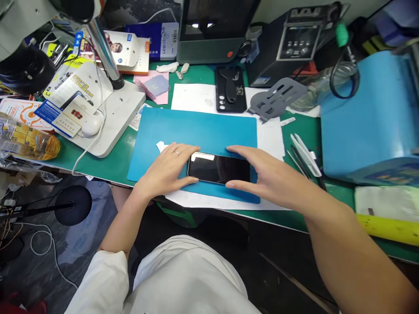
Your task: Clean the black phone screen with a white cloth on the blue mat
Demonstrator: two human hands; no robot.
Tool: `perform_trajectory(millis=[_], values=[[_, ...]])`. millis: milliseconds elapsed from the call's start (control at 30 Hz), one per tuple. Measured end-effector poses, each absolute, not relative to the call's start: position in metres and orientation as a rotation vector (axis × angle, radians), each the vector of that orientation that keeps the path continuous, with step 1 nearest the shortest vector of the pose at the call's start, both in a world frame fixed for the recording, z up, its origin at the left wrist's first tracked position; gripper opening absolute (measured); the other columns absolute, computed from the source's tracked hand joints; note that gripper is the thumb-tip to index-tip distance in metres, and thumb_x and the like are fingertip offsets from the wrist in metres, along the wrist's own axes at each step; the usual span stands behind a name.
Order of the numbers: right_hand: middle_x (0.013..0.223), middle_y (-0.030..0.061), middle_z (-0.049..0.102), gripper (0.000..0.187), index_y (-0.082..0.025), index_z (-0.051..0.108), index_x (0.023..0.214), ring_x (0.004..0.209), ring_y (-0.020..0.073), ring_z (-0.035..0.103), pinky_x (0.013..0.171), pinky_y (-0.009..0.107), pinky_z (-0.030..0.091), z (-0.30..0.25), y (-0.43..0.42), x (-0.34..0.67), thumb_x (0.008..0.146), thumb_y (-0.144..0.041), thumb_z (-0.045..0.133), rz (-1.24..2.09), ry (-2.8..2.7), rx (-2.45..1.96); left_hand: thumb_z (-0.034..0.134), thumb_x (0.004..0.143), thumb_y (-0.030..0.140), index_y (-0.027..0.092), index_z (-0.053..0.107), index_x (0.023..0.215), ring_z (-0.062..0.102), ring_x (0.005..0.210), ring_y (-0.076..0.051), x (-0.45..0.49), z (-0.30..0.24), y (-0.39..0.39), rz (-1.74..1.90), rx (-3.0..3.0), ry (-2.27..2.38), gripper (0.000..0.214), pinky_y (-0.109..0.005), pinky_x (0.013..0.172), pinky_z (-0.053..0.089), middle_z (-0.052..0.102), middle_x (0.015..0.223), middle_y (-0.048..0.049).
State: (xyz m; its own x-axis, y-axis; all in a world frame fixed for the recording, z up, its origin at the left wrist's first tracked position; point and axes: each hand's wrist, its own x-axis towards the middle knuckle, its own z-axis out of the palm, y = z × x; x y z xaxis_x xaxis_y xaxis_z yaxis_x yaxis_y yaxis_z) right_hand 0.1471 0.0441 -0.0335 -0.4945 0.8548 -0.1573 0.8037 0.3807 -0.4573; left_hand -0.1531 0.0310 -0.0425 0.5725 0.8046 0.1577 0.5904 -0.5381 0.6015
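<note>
A smartphone (221,169) with a dark, glossy screen lies face up on a blue mat (199,126). A bright reflection shows near its upper left corner. My left hand (168,168), with a ring on one finger, holds the phone's left end, thumb at the near edge and index finger at the far edge. Around the right end, my right hand (265,172) is spread wide. Its thumb tip meets the near edge, while its index fingertip rests on the mat slightly beyond the far edge. A small white scrap (160,146) lies beside my left hand.
Behind the mat are a black phone back cover (240,102) and a grey slotted plate (278,98). Tweezers and pen-like tools (306,155) lie right, near a blue machine (366,117). A microscope stand base (114,126) is left. White paper (193,200) lies under the mat.
</note>
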Motion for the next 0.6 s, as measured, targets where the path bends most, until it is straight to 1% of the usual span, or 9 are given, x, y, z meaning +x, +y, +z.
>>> perform_trajectory(millis=[67, 100, 200, 267, 333, 400, 467, 533, 600], values=[[0.165, 0.0177, 0.05, 0.093, -0.022, 0.043, 0.161, 0.151, 0.0406, 0.049, 0.12, 0.059, 0.047, -0.044, 0.042, 0.156, 0.09, -0.08, 0.059, 0.766, -2.487, -1.443, 0.076, 0.096, 0.034, 0.022, 0.046, 0.151, 0.054, 0.144, -0.035, -0.154, -0.041, 0.032, 0.563, 2.313, 1.137, 0.064, -0.058, 0.128, 0.035, 0.06, 0.152, -0.0163], [0.166, 0.0177, 0.049, 0.094, -0.022, 0.042, 0.161, 0.153, 0.0404, 0.046, 0.122, 0.059, 0.045, -0.048, 0.042, 0.159, 0.089, -0.08, 0.06, 0.78, -2.467, -1.406, 0.075, 0.097, 0.036, 0.024, 0.045, 0.152, 0.054, 0.145, -0.035, -0.154, -0.04, 0.032, 0.552, 2.312, 1.146, 0.064, -0.059, 0.129, 0.033, 0.059, 0.153, -0.0156], [0.16, 0.0168, 0.056, 0.089, -0.023, 0.043, 0.161, 0.15, 0.0385, 0.051, 0.122, 0.06, 0.045, -0.055, 0.041, 0.161, 0.091, -0.076, 0.06, 0.817, -2.395, -1.308, 0.071, 0.099, 0.043, 0.028, 0.043, 0.154, 0.053, 0.147, -0.034, -0.156, -0.038, 0.033, 0.521, 2.3, 1.169, 0.064, -0.06, 0.132, 0.027, 0.058, 0.155, -0.0133], [0.155, 0.016, 0.061, 0.086, -0.024, 0.043, 0.161, 0.147, 0.0369, 0.054, 0.122, 0.06, 0.045, -0.057, 0.041, 0.162, 0.093, -0.073, 0.061, 0.832, -2.354, -1.259, 0.07, 0.1, 0.048, 0.028, 0.043, 0.154, 0.054, 0.146, -0.033, -0.156, -0.037, 0.033, 0.508, 2.29, 1.185, 0.064, -0.06, 0.133, 0.024, 0.059, 0.155, -0.0123], [0.154, 0.0155, 0.062, 0.086, -0.025, 0.04, 0.163, 0.146, 0.0361, 0.055, 0.121, 0.06, 0.046, -0.057, 0.041, 0.163, 0.093, -0.071, 0.062, 0.846, -2.317, -1.229, 0.069, 0.1, 0.054, 0.028, 0.045, 0.154, 0.056, 0.144, -0.033, -0.156, -0.033, 0.033, 0.498, 2.289, 1.209, 0.065, -0.059, 0.133, 0.024, 0.062, 0.152, -0.0114], [0.157, 0.0149, 0.06, 0.088, -0.026, 0.039, 0.164, 0.146, 0.036, 0.055, 0.12, 0.06, 0.047, -0.057, 0.041, 0.165, 0.093, -0.072, 0.062, 0.852, -2.27, -1.217, 0.066, 0.1, 0.058, 0.026, 0.048, 0.153, 0.058, 0.14, -0.032, -0.155, -0.028, 0.032, 0.493, 2.286, 1.246, 0.064, -0.056, 0.13, 0.03, 0.065, 0.148, -0.0104], [0.159, 0.0154, 0.058, 0.089, -0.026, 0.039, 0.164, 0.148, 0.0361, 0.053, 0.121, 0.06, 0.046, -0.057, 0.041, 0.167, 0.093, -0.076, 0.058, 0.811, -2.197, -1.194, 0.061, 0.103, 0.058, 0.025, 0.053, 0.15, 0.061, 0.133, -0.031, -0.151, -0.019, 0.032, 0.473, 2.281, 1.303, 0.058, -0.051, 0.122, 0.041, 0.07, 0.142, -0.0093], [0.159, 0.0166, 0.057, 0.087, -0.023, 0.041, 0.163, 0.15, 0.0356, 0.05, 0.123, 0.059, 0.043, -0.057, 0.041, 0.168, 0.096, -0.079, 0.048, 0.735, -2.115, -1.168, 0.053, 0.108, 0.055, 0.023, 0.06, 0.145, 0.063, 0.126, -0.031, -0.144, -0.008, 0.036, 0.43, 2.293, 1.379, 0.05, -0.047, 0.112, 0.047, 0.074, 0.133, -0.0083], [0.159, 0.0177, 0.057, 0.086, -0.022, 0.041, 0.163, 0.151, 0.0348, 0.049, 0.125, 0.059, 0.04, -0.056, 0.04, 0.167, 0.099, -0.079, 0.038, 0.659, -2.047, -1.167, 0.043, 0.111, 0.051, 0.023, 0.066, 0.138, 0.064, 0.12, -0.031, -0.135, 0.003, 0.044, 0.37, 2.332, 1.466, 0.045, -0.047, 0.106, 0.048, 0.078, 0.124, -0.0072]])
